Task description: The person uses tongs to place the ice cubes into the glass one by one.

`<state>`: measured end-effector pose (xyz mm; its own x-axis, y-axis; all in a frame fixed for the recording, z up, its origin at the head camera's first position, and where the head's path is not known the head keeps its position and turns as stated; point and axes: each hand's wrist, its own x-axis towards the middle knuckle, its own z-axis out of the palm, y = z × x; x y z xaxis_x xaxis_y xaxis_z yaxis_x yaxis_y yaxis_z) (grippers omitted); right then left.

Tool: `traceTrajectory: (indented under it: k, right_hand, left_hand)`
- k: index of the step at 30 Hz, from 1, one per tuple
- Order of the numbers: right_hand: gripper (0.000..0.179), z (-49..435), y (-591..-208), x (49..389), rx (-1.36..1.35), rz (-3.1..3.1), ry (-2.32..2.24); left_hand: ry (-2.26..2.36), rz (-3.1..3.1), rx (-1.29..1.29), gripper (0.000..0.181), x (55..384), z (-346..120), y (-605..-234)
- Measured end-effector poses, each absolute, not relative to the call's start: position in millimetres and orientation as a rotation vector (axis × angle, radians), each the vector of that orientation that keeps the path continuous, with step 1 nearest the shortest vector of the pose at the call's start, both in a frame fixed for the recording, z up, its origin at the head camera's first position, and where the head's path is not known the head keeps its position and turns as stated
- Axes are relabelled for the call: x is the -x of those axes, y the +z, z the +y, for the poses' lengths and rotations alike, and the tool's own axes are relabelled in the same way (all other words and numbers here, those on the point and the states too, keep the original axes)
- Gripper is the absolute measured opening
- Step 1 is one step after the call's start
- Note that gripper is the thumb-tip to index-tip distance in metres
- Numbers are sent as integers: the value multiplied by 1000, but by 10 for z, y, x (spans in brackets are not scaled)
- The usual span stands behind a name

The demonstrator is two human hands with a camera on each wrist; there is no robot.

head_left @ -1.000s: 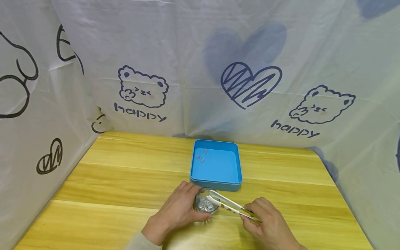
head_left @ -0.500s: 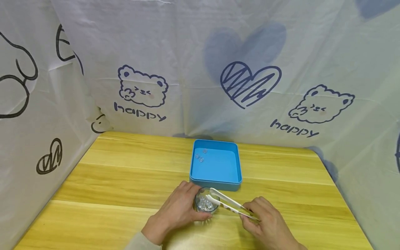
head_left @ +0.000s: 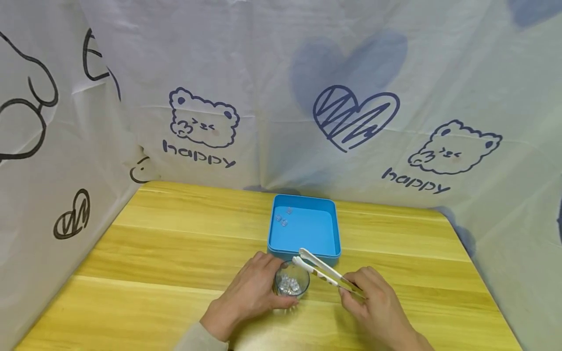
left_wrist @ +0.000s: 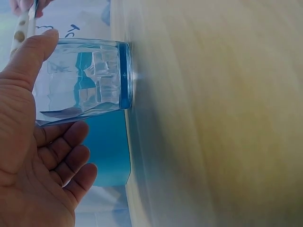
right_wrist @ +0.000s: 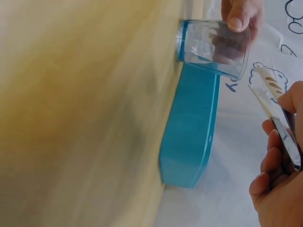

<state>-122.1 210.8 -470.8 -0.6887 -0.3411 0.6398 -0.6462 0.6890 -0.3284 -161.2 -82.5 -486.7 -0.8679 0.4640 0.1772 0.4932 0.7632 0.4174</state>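
Observation:
In the head view my left hand point(head_left: 248, 295) holds a clear drinking glass point(head_left: 304, 272) upright on the table. Several clear ice-like cubes point(head_left: 289, 285) lie at its bottom; the left wrist view shows them above the blue-tinted base point(left_wrist: 124, 75). My right hand point(head_left: 379, 304) grips a pair of tongs point(head_left: 327, 273) with white tips and metal arms. Those tips are above the glass's far rim, near the front wall of a blue square box point(head_left: 303, 236). Whether a cube sits between the tips is too small to tell. Three clear cubes point(head_left: 284, 223) lie inside the box, at its left.
The wood-grain table point(head_left: 175, 243) carries the box just behind the glass. A white printed cloth point(head_left: 272, 97) with hearts and bears hangs along the back and both sides. Bare tabletop extends left and right of the hands.
The tongs have risen out of the glass and moved away from me, toward the box. My left hand stays on the glass. The head view has shifted slightly.

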Motion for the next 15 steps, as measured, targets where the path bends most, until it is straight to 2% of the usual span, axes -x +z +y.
traceTrajectory:
  k: [4, 15]
  right_hand:
    - [15, 2043, -4624, 1382, -717, -2389, 703]
    - [17, 1897, -4511, 1985, -589, -2591, 615]
  left_hand:
    - [-704, -2884, 788, 80, 1630, -820, -4864]
    - [-685, -2899, 784, 86, 1630, -799, -4885]
